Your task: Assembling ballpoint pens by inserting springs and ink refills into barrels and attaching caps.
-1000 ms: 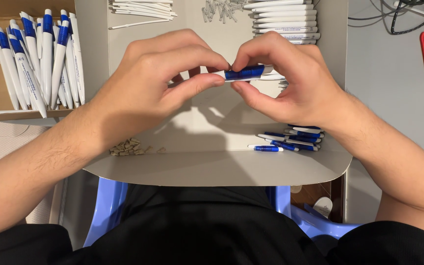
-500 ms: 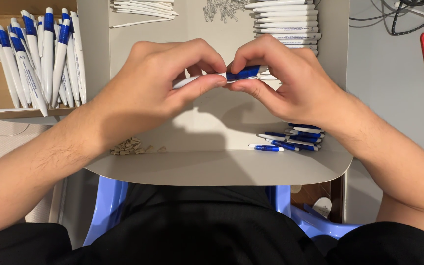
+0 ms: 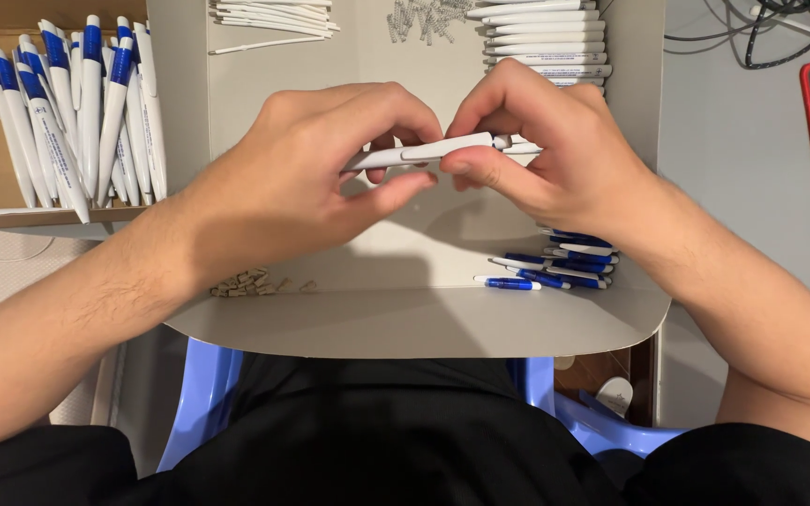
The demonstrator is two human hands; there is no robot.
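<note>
Pinching white pen [image 3: 433, 150], fingers [image 3: 405, 192] closed

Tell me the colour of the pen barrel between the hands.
White, seen in the head view: pen barrel.

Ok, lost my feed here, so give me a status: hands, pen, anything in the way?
Left hand and right hand both gripping one white pen, held level above the tray. Nothing in the way.

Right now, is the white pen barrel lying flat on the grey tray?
No, the white pen barrel is held above the grey tray, pinched between the left hand and the right hand.
</note>
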